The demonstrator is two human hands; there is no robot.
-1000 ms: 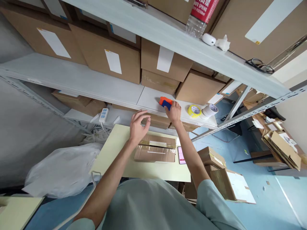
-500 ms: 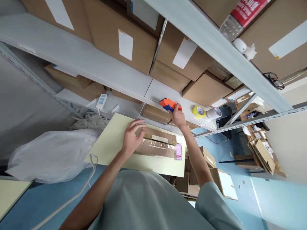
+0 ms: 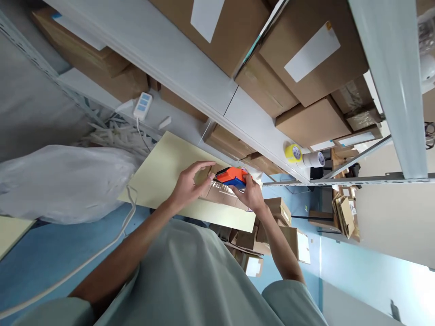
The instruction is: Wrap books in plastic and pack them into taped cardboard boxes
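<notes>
My right hand (image 3: 252,194) grips an orange and blue tape dispenser (image 3: 231,175) by its right end, above the table. Part of a tape roll shows behind its orange side. My left hand (image 3: 189,185) is open, thumb and fingers spread apart, close to the dispenser's dark front end; whether the thumb touches it I cannot tell. Beneath both hands lies a brown cardboard box (image 3: 217,194) with shiny clear tape across it, partly hidden by the hands and the dispenser. It rests on a pale yellow tabletop (image 3: 163,174).
Yellow tape (image 3: 292,153) and a white tape roll (image 3: 313,159) stand near the end of the grey shelf (image 3: 251,118). Large cartons (image 3: 314,56) fill the shelving. A white power strip (image 3: 142,106) and a bulky plastic bag (image 3: 68,183) are at left. More boxes sit on the blue floor.
My right hand has lifted the tape dispenser off the shelf and brought it down over the box. The left hand has moved closer to it. The camera view has tilted.
</notes>
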